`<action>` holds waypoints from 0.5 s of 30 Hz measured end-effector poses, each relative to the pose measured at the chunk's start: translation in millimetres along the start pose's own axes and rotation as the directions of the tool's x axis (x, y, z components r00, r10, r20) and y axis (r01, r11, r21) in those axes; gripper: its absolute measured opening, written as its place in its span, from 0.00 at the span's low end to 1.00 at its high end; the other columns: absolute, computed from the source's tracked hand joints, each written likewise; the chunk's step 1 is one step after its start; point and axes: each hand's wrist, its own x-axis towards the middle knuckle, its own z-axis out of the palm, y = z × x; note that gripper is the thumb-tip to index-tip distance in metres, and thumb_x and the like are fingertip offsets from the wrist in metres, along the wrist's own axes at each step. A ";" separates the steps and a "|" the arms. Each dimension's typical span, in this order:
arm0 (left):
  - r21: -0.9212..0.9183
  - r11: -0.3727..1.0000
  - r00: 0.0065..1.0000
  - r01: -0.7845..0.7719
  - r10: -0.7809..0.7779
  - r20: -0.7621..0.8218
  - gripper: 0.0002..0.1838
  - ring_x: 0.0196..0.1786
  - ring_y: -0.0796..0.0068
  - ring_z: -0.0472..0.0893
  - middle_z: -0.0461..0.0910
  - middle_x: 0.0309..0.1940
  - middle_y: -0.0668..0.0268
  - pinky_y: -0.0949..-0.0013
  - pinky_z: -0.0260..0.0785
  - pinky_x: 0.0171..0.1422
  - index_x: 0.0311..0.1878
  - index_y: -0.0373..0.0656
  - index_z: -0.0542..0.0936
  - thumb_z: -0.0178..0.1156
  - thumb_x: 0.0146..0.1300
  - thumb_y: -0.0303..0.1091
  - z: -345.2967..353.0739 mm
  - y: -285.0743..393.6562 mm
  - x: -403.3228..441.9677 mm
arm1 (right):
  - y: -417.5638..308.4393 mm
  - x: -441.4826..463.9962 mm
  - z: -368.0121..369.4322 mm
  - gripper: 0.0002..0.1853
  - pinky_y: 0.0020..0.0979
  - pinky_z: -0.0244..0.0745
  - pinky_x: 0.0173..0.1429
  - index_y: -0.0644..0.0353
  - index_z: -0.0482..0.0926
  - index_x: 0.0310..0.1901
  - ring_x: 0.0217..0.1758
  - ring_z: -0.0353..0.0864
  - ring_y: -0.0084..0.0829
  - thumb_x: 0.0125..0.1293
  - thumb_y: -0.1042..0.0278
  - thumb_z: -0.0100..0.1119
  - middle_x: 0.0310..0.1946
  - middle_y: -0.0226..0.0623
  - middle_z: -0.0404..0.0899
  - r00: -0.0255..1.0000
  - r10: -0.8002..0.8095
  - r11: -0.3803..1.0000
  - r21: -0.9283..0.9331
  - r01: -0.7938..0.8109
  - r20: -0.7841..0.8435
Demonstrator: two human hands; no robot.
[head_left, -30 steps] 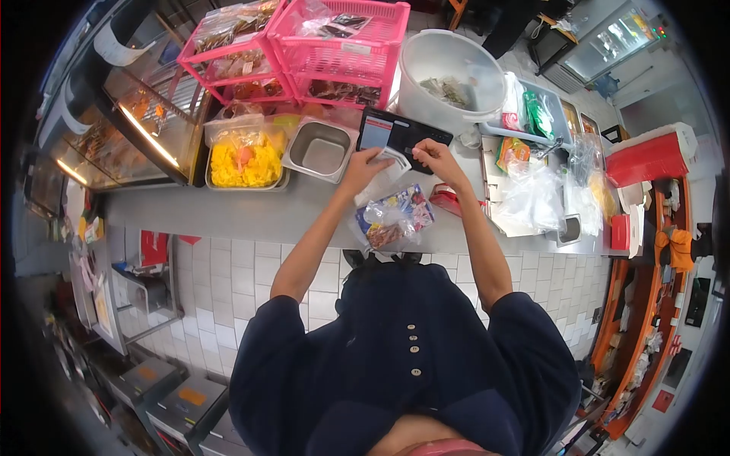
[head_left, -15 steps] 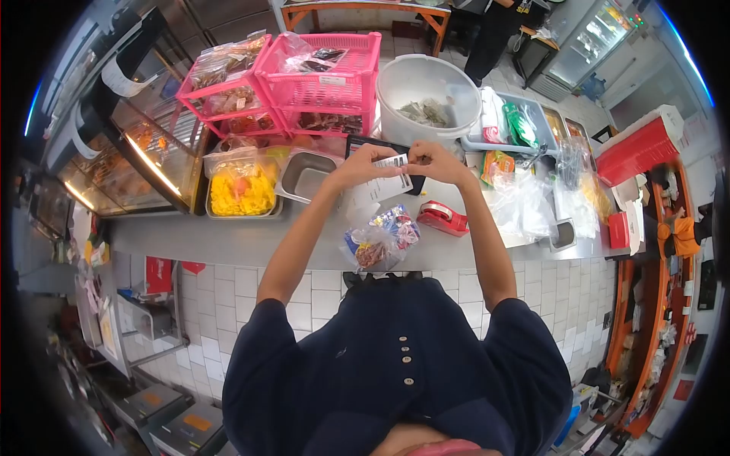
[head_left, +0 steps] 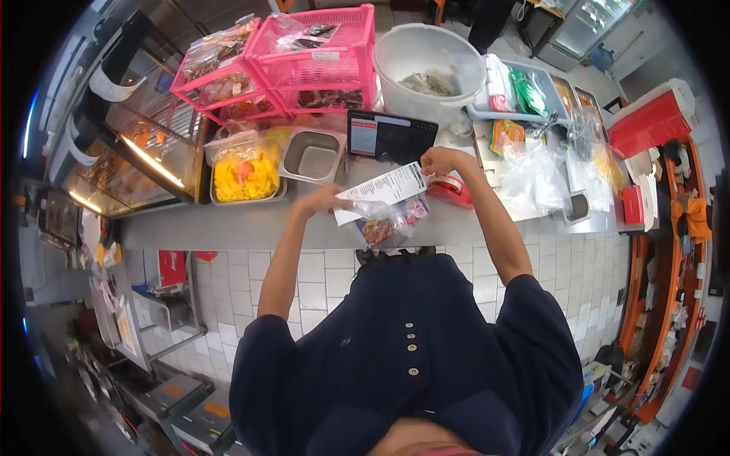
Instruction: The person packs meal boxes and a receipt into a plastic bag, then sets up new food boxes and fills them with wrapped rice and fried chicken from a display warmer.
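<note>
Pinching long, flat paper strip [head_left: 384,187] over crinkled plastic [head_left: 386,222]: right grip [head_left: 444,160], left grip [head_left: 319,200] unclear.

Wht tiled flr [head_left: 228,281] below s/s counter [head_left: 251,228]. Glass display cab. [head_left: 114,144] at L w/ warm strip light [head_left: 152,161]; glass-door fridge [head_left: 597,24] at bk R, orange shelving [head_left: 679,327] down R side.

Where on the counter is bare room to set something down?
The counter is bare along its near edge, before the yellow food and steel pan, and before the red dispenser. It is crowded around the paper and clear bags.
</note>
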 end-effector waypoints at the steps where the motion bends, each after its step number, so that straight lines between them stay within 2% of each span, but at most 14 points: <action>1: -0.159 0.986 0.998 0.050 -0.043 0.046 0.23 0.41 0.74 0.84 0.87 0.38 0.64 0.68 0.75 0.43 0.48 0.39 0.87 0.73 0.59 0.48 9.7 -9.6 -9.1 | 6.1 2.4 10.9 0.12 0.35 0.80 0.38 0.61 0.84 0.40 0.35 0.86 0.33 0.67 0.59 0.63 0.30 0.38 0.86 1.000 0.020 1.000 0.023 -0.020 0.016; 2: -0.311 0.945 0.993 0.104 -0.078 0.093 0.22 0.43 0.75 0.84 0.87 0.40 0.65 0.69 0.75 0.46 0.50 0.39 0.86 0.72 0.61 0.46 18.7 -17.3 -15.7 | 11.4 5.9 18.0 0.12 0.35 0.80 0.37 0.61 0.84 0.41 0.35 0.86 0.33 0.66 0.60 0.64 0.31 0.39 0.86 0.999 0.036 0.998 0.041 -0.037 0.031; 3: -0.313 0.943 0.992 0.109 -0.083 0.097 0.22 0.43 0.75 0.84 0.87 0.40 0.65 0.69 0.75 0.46 0.50 0.39 0.86 0.72 0.61 0.46 30.2 -24.7 -22.4 | 5.1 4.6 20.9 0.12 0.33 0.82 0.38 0.63 0.84 0.42 0.35 0.87 0.32 0.64 0.63 0.65 0.33 0.40 0.87 1.000 0.001 0.998 -0.061 0.000 0.016; 5: -0.678 0.732 0.998 0.067 -0.038 0.057 0.20 0.48 0.73 0.83 0.86 0.45 0.64 0.66 0.75 0.55 0.55 0.38 0.84 0.70 0.64 0.40 46.9 -36.8 -31.5 | -2.0 11.5 31.2 0.12 0.34 0.83 0.39 0.64 0.85 0.42 0.35 0.87 0.32 0.62 0.64 0.66 0.33 0.41 0.87 0.999 0.026 0.999 -0.022 -0.025 0.022; 6: -0.681 0.729 0.998 0.068 -0.041 0.056 0.20 0.48 0.73 0.83 0.86 0.45 0.64 0.66 0.75 0.55 0.55 0.38 0.84 0.70 0.64 0.40 51.6 -39.3 -32.7 | -4.5 15.0 37.9 0.12 0.35 0.83 0.39 0.65 0.85 0.41 0.34 0.87 0.33 0.61 0.65 0.67 0.32 0.42 0.87 0.998 0.052 0.998 0.016 -0.053 0.025; 7: -0.714 0.696 0.998 0.069 -0.043 0.055 0.21 0.50 0.73 0.83 0.86 0.47 0.64 0.65 0.74 0.59 0.56 0.37 0.83 0.70 0.64 0.38 56.8 -41.6 -33.5 | -6.9 16.5 47.7 0.12 0.39 0.83 0.43 0.65 0.87 0.38 0.34 0.88 0.41 0.58 0.64 0.70 0.31 0.47 0.87 0.997 -0.003 1.000 0.003 0.004 -0.082; 8: -0.745 0.663 0.998 0.070 -0.044 0.054 0.22 0.52 0.73 0.82 0.85 0.48 0.64 0.64 0.73 0.63 0.58 0.36 0.81 0.70 0.64 0.36 61.8 -43.8 -34.3 | -8.2 15.9 57.1 0.12 0.39 0.83 0.43 0.65 0.87 0.38 0.34 0.88 0.41 0.58 0.64 0.70 0.31 0.47 0.87 0.997 -0.003 1.000 0.003 0.003 -0.076; 10: -0.755 0.652 0.997 0.073 -0.059 0.046 0.22 0.53 0.72 0.82 0.85 0.49 0.64 0.63 0.72 0.64 0.58 0.35 0.81 0.70 0.64 0.36 69.0 -47.1 -36.0 | -10.5 14.2 74.6 0.13 0.45 0.82 0.46 0.63 0.87 0.39 0.37 0.87 0.50 0.59 0.61 0.69 0.34 0.51 0.87 0.911 0.014 0.958 -0.256 -0.131 -0.413; 11: -0.761 0.645 0.997 0.073 -0.072 0.035 0.22 0.54 0.71 0.82 0.85 0.50 0.63 0.62 0.71 0.66 0.58 0.34 0.81 0.70 0.64 0.35 70.6 -48.7 -36.4 | -12.6 16.5 85.8 0.13 0.45 0.82 0.46 0.63 0.87 0.39 0.37 0.87 0.50 0.59 0.61 0.69 0.34 0.51 0.87 0.912 0.012 0.957 -0.261 -0.130 -0.411; 13: -0.756 0.653 0.998 0.044 -0.060 0.007 0.22 0.54 0.71 0.82 0.85 0.50 0.63 0.62 0.72 0.65 0.57 0.33 0.81 0.70 0.64 0.35 75.8 -49.7 -40.3 | -16.5 24.9 104.0 0.16 0.49 0.79 0.52 0.64 0.86 0.43 0.43 0.85 0.58 0.66 0.58 0.64 0.40 0.53 0.86 0.832 0.073 0.997 0.055 -0.051 -0.550; 14: -0.748 0.663 0.998 0.029 -0.054 -0.010 0.22 0.54 0.70 0.82 0.85 0.51 0.63 0.62 0.72 0.65 0.57 0.33 0.81 0.70 0.64 0.35 84.9 -50.7 -45.8 | -20.5 26.7 109.6 0.16 0.49 0.79 0.52 0.64 0.86 0.43 0.43 0.85 0.58 0.66 0.58 0.64 0.40 0.53 0.86 0.839 0.070 0.998 0.046 -0.053 -0.540; 15: -0.754 0.656 0.998 0.032 -0.057 -0.008 0.22 0.54 0.70 0.82 0.85 0.51 0.63 0.62 0.72 0.65 0.57 0.33 0.81 0.70 0.64 0.35 96.3 -55.1 -50.9 | -32.4 25.5 113.0 0.17 0.49 0.79 0.53 0.63 0.84 0.47 0.46 0.84 0.57 0.69 0.57 0.59 0.44 0.52 0.86 0.846 0.074 0.996 0.080 -0.038 -0.528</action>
